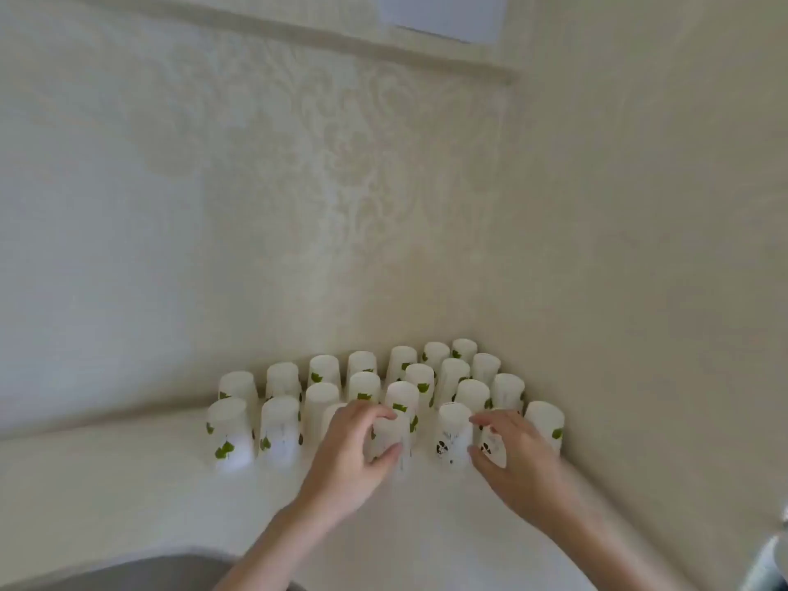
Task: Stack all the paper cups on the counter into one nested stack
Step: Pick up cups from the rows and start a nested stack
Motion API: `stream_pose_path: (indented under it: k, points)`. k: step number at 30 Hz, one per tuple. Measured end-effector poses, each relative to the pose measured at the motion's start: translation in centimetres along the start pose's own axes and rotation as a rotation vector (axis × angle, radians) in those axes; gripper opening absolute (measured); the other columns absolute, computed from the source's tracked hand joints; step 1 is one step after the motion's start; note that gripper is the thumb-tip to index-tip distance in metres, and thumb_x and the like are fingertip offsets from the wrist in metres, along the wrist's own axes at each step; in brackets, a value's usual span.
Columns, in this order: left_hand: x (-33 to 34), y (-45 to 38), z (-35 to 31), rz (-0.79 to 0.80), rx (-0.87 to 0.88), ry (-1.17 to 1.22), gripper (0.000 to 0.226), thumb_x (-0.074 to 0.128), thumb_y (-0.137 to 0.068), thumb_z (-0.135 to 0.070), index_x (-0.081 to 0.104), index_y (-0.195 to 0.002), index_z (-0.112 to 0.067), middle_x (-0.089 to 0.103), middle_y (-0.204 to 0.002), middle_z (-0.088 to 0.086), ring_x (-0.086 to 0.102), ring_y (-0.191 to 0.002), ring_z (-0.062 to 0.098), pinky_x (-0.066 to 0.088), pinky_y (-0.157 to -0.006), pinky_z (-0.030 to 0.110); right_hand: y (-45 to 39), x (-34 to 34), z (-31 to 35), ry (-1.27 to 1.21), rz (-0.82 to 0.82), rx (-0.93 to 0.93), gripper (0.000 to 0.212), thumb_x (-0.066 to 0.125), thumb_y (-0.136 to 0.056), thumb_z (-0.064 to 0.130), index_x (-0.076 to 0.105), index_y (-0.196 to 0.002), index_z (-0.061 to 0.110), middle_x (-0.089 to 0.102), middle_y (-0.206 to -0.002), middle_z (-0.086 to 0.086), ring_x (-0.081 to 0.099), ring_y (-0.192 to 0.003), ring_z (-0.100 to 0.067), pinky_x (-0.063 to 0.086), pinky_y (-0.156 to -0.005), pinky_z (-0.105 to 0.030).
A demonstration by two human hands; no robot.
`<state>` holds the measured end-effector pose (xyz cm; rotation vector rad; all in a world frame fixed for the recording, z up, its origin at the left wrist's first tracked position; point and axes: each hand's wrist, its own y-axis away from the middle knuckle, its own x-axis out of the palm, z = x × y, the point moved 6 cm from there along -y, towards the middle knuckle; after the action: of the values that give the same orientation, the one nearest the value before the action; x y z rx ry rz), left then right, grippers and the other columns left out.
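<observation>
Where two cream, damask-patterned walls (324, 172) meet at the centre right of the frame, a pale bench (106, 484) carries the paper cups (362, 388), all upside down, white with green and black prints, grouped in rows at lower centre; roughly twenty-three can be counted, though blur and the hands hide some. Left hand (345, 458): fingers and thumb closed around one front-row cup (390, 437). Right hand (518, 456): fingers spread, curled about another front cup (490, 445); whether it grips cannot be told.
</observation>
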<state>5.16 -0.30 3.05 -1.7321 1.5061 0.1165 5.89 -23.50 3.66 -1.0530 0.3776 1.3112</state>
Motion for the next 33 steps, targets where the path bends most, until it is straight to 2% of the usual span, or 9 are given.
stream_pose_path:
  k: [2,7,13,16,19,21,24,30,33]
  points:
    - [1.6,-1.3,-0.5,0.066,0.077,-0.266,0.052,0.069,-0.081,-0.042,0.053,-0.127,-0.026,0.050,-0.128,-0.010,0.044,-0.124,0.010,0.036,-0.102,0.024,-2.3,1.0,0.6,0.242,0.088,-0.050,0.050,0.057,-0.090,0.044,0.047,-0.136,0.029,0.051,-0.137,0.009,0.050,-0.125,-0.017,0.043,-0.100,-0.033]
    - [4.1,-3.8,1.7,0.244,-0.054,-0.678,0.074,0.050,-0.080,-0.067,0.035,-0.141,-0.028,0.051,-0.135,-0.003,0.042,-0.130,0.023,0.018,-0.113,0.042,-6.2,3.6,0.4,0.466,0.213,-0.036,0.060,0.047,-0.090,0.057,0.037,-0.143,0.033,0.047,-0.143,0.003,0.046,-0.131,-0.023,0.037,-0.101,-0.044]
    - [5.2,-4.1,0.9,0.204,0.056,-0.631,0.069,0.044,-0.076,-0.066,0.046,-0.134,-0.027,0.065,-0.114,-0.004,0.053,-0.123,0.019,-0.005,-0.118,0.050,-7.2,4.6,-0.9,0.496,0.254,-0.032,0.059,0.050,-0.088,0.057,0.037,-0.142,0.036,0.050,-0.139,0.004,0.048,-0.127,-0.023,0.037,-0.098,-0.044]
    - [5.7,-2.9,-2.0,0.176,0.171,-0.442,0.069,0.059,-0.074,-0.062,0.048,-0.132,-0.027,0.065,-0.114,-0.006,0.054,-0.120,0.014,0.000,-0.121,0.040,-7.1,4.6,-1.6,0.499,0.256,-0.029,0.057,0.052,-0.087,0.058,0.040,-0.139,0.036,0.053,-0.136,0.004,0.049,-0.124,-0.024,0.037,-0.095,-0.044]
    - [7.1,-2.3,-3.4,0.362,0.082,-0.311,0.079,0.074,-0.072,-0.052,0.038,-0.138,-0.029,0.057,-0.126,-0.006,0.045,-0.125,0.013,0.015,-0.119,0.031,-6.9,4.4,-1.6,0.511,0.279,-0.029,0.056,0.053,-0.088,0.055,0.042,-0.140,0.036,0.054,-0.136,0.002,0.048,-0.125,-0.026,0.037,-0.096,-0.046]
    - [7.6,-1.9,-3.3,0.415,0.014,-0.257,0.081,0.079,-0.068,-0.049,0.039,-0.135,-0.028,0.057,-0.124,-0.005,0.050,-0.117,0.015,0.037,-0.099,0.028,-6.7,4.3,-1.6,0.524,0.287,-0.026,0.056,0.053,-0.088,0.054,0.042,-0.140,0.036,0.054,-0.136,0.002,0.046,-0.127,-0.026,0.035,-0.098,-0.047]
    - [7.7,-0.8,-2.5,0.459,-0.074,-0.201,0.079,0.082,-0.063,-0.048,0.042,-0.128,-0.027,0.060,-0.122,-0.006,0.054,-0.106,0.015,0.041,-0.078,0.027,-6.0,4.1,-1.6,0.527,0.290,-0.032,0.058,0.054,-0.088,0.054,0.040,-0.142,0.038,0.051,-0.141,0.003,0.042,-0.130,-0.026,0.033,-0.101,-0.049]
    - [6.9,0.7,-1.2,0.447,-0.215,-0.058,0.069,0.085,-0.062,-0.044,0.051,-0.119,-0.025,0.061,-0.107,-0.009,0.057,-0.094,0.012,0.048,-0.075,0.025,-4.4,3.6,-1.4,0.474,0.250,-0.038,0.065,0.054,-0.088,0.055,0.030,-0.147,0.040,0.039,-0.152,0.009,0.031,-0.141,-0.023,0.028,-0.105,-0.048]
    - [7.4,1.3,-0.5,0.466,-0.230,-0.012,0.075,0.084,-0.060,-0.046,0.048,-0.122,-0.025,0.063,-0.112,-0.007,0.061,-0.100,0.015,0.054,-0.087,0.037,-4.2,3.4,-1.4,0.421,0.253,-0.015,0.066,0.054,-0.088,0.054,0.028,-0.147,0.042,0.038,-0.154,0.010,0.030,-0.142,-0.023,0.025,-0.108,-0.050]
